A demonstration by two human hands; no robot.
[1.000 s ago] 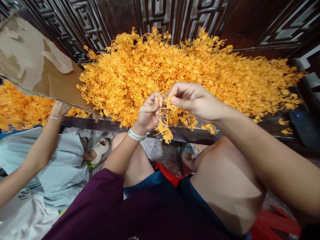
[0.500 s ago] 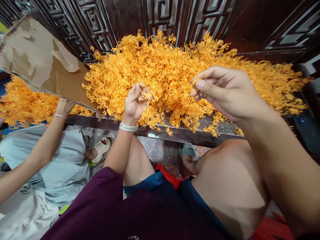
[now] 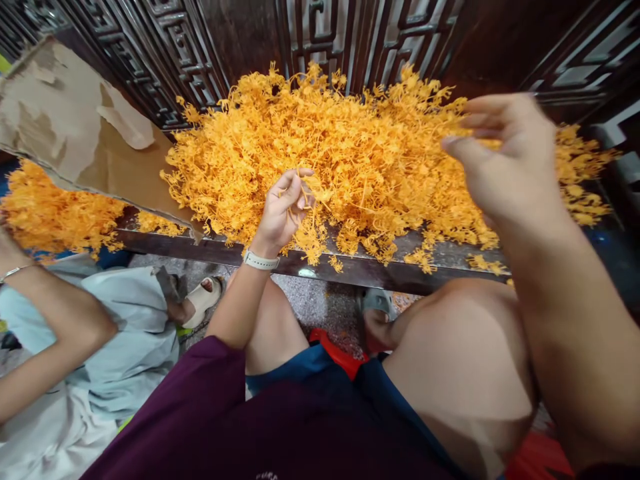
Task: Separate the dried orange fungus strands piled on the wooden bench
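My left hand (image 3: 287,207), with a pale watch band on its wrist, is closed in a pinch on a thin orange plastic sprig (image 3: 314,192). It hovers before a large heap of orange sprigs (image 3: 350,147) with spidery, flower-like heads. Over the heap's right part, my right hand (image 3: 515,150) is raised and slightly blurred. Its thumb stands apart from the stretched fingers, and nothing shows between them.
The heap lies on a dark wooden bench (image 3: 360,273) against a carved lattice back. A torn cardboard sheet (image 3: 100,140) divides it from another orange pile (image 3: 60,207) at the left. A co-worker's arm (image 3: 65,313) is beside that pile. Loose sprigs (image 3: 485,264) lie near the bench edge.
My right hand has moved right and up, and its pinch has opened. My left hand has shifted slightly right, still pinching. The co-worker's hand has drawn back left from the cardboard.
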